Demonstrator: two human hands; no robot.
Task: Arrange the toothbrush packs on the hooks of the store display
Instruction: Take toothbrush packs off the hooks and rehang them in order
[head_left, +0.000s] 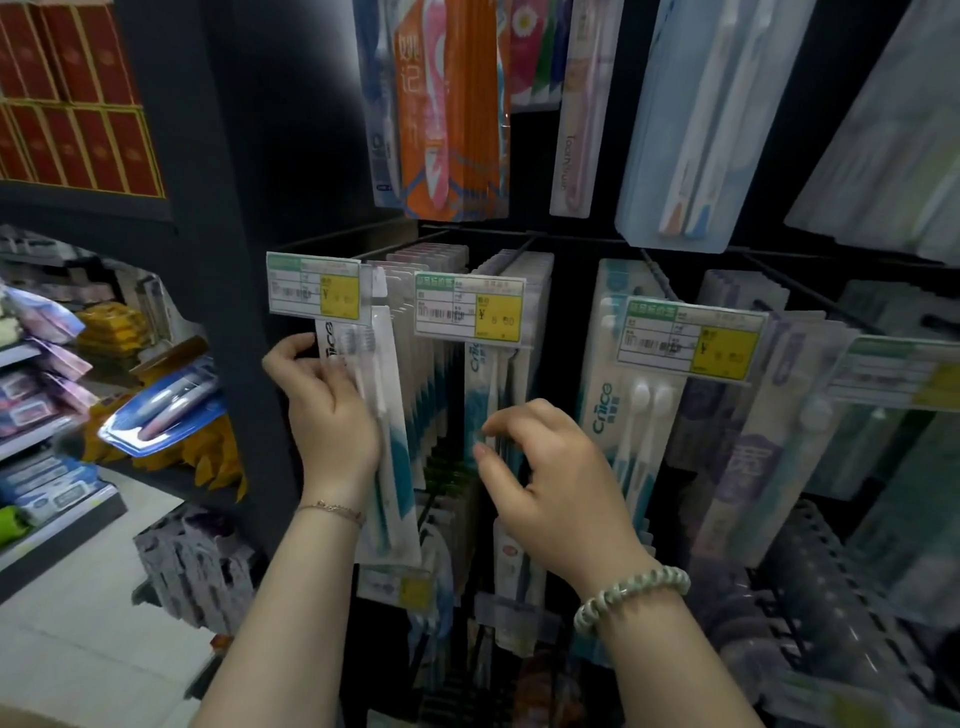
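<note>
Head view, the only one:

- Left hand (322, 410) is clamped on one toothbrush pack (387, 441), fingers wrapped round its left edge. The pack is upright, at the front of the left row (428, 384).
- Black hooks (511, 254) run out from the back of the display, each with a price tag at its tip. The top of the pack sits right under the left price tag (314, 286). The hang hole is hidden, so I can't tell if it's on the leftmost hook or only lined up with it.
- Right hand (545, 478) has its fingers loosely curled and apart, with no grip that I can see. The fingertips are at the front pack of the middle row (498, 395), and contact is unclear.
- The rows to the right look full and hang straight.

Step, my read: hanging this pack on the leftmost hook, at the threading stage. Most of the display looks stocked already.

Next move needs:
- Find the hook tip behind the tag, by feel since the tag blocks the view.
- Lift the pack so the hole clears the tip, then slide it back against the row.
- The right hand could flip the tag up or steady the row.

Risk: the pack misses the hole and bends the card, or knocks the tag.
</note>
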